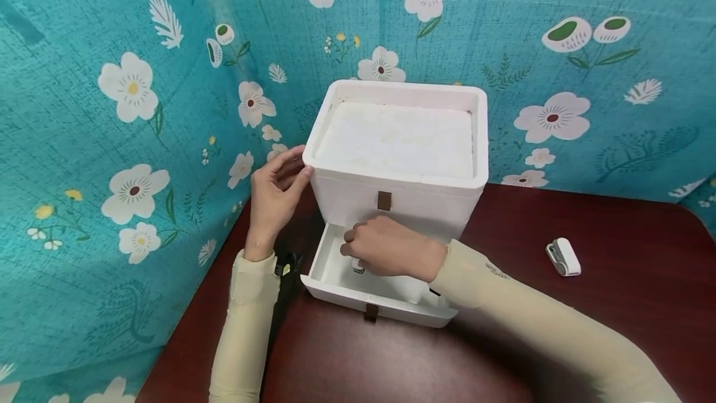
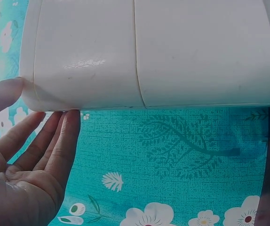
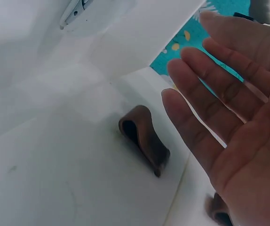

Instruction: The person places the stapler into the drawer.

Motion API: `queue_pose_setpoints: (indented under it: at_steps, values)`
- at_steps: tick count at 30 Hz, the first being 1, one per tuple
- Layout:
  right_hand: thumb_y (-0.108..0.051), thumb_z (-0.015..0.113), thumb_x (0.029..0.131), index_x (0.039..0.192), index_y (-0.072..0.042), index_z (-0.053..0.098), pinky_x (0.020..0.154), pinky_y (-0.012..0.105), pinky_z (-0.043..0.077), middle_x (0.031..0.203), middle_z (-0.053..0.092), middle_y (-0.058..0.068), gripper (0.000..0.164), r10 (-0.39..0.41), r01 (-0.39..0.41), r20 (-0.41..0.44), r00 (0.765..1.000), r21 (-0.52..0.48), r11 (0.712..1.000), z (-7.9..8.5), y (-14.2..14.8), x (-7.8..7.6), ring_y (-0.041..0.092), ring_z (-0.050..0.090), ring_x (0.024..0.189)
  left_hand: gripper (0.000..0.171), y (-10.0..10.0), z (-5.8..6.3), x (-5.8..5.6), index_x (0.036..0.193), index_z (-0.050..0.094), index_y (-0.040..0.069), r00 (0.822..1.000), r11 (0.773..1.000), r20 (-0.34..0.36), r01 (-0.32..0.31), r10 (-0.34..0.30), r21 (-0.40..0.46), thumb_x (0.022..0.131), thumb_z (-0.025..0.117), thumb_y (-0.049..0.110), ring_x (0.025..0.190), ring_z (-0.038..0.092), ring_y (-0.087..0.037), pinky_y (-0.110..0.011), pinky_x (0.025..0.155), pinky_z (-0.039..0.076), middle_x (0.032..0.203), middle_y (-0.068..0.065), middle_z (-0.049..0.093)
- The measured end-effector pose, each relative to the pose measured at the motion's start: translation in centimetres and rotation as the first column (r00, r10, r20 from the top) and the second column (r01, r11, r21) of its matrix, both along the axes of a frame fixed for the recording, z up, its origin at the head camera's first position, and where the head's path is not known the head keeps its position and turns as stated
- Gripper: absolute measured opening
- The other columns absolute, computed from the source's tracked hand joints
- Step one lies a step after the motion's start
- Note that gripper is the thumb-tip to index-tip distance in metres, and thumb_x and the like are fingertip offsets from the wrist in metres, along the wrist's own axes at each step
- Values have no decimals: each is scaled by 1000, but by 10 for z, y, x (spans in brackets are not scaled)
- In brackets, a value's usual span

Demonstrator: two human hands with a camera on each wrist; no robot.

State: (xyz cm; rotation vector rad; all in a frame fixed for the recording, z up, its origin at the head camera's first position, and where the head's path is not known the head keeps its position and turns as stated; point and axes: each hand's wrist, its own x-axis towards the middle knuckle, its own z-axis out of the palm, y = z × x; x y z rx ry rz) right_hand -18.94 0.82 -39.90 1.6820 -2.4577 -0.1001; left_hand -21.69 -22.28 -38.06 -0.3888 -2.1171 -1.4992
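A white drawer unit [image 1: 391, 185] stands on the table with its bottom drawer [image 1: 391, 301] pulled out. At the unit's upper left corner, my left hand [image 1: 278, 190] rests with thumb and fingertips against the rim and side; in the left wrist view its fingers lie fairly straight along the wall. Over the open drawer hovers my right hand [image 1: 386, 246], fingers extended and apart in the right wrist view, with nothing in the palm. Beneath its fingers a small whitish object [image 1: 358, 267] lies in the drawer. A similar pale object with a dark slot [image 3: 75, 13] shows in the right wrist view.
Brown pull tabs [image 1: 384, 201] sit on the drawer fronts. A small white-and-grey gadget [image 1: 564, 257] lies on the dark red table [image 1: 615, 328] to the right. Behind and to the left hangs a teal flowered cloth [image 1: 184, 79]. The unit's top is a shallow rimmed tray [image 1: 397, 138].
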Motion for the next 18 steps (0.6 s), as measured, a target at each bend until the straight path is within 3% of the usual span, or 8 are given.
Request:
queue_pose_setpoints:
  at_steps: [8, 18]
  values:
    - [-11, 81, 80, 78, -22, 67, 57, 33, 49, 73, 61, -8, 18, -3, 2, -22, 1000, -56, 998, 5, 20, 6, 19, 61, 67, 43, 2, 0, -1, 137, 66, 2, 1000, 1000, 3, 0, 0, 0, 96, 75, 10, 119, 73, -35, -33, 93, 61, 134, -17, 72]
    - [-14, 85, 82, 92, -20, 75, 68, 32, 58, 80, 66, -7, 15, -12, 12, -3, 1000, -92, 996, 14, 43, 10, 14, 68, 78, 42, 2, 0, 0, 136, 67, 0, 1000, 1000, -6, 3, -3, 6, 96, 75, 10, 118, 74, -36, -28, 92, 60, 132, -18, 72]
